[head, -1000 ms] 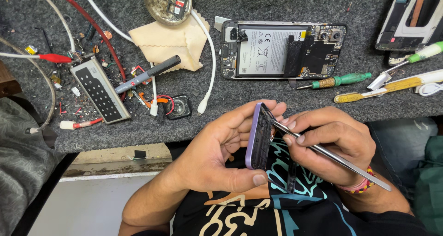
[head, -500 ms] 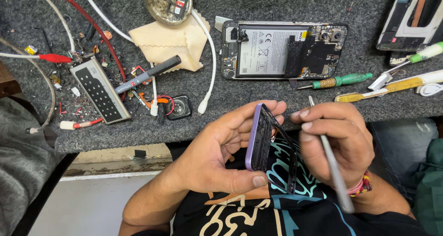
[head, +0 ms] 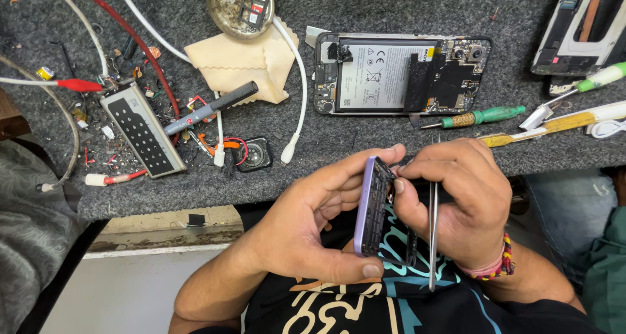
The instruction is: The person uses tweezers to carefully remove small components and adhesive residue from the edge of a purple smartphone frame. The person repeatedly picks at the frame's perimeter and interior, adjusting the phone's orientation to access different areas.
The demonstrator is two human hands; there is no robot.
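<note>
The left hand (head: pixel 306 233) grips a purple phone frame (head: pixel 375 210) on edge above the lap, just off the worktop (head: pixel 365 145). The right hand (head: pixel 456 207) pinches its top corner while clutching tweezers (head: pixel 433 236). A hard pull there could crack the thin frame.

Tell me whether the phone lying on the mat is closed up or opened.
Opened. The phone lies flat on the grey mat with no back cover, its battery and dark circuit board exposed.

I see a smooth lilac plastic phone frame (head: pixel 365 210), thin shiny metal tweezers (head: pixel 433 236), rough matt grey felt worktop (head: pixel 365 138), and soft beige cloth (head: pixel 244 63).
</note>
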